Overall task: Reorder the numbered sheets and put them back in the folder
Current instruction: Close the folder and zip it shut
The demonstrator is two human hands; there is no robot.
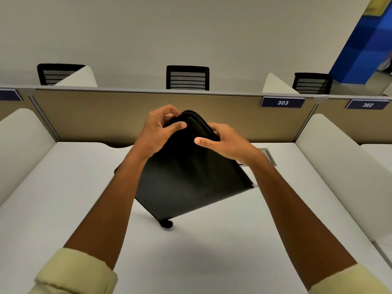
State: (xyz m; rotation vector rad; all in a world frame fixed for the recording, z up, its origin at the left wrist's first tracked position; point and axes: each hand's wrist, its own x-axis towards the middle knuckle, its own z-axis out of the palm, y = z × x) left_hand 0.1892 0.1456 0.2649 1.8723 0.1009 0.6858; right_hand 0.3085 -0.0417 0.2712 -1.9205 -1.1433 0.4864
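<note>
Up over the middle of the table point(212, 240), both hands grip the black folder point(184, 179) at its top corner: the left hand point(158, 129) curls round the left side, the right hand point(224, 141) pinches the right. Only the folder's low corner meets the table. Bare table spreads toward the near edge; side dividers point(331, 149) flank it.
</note>
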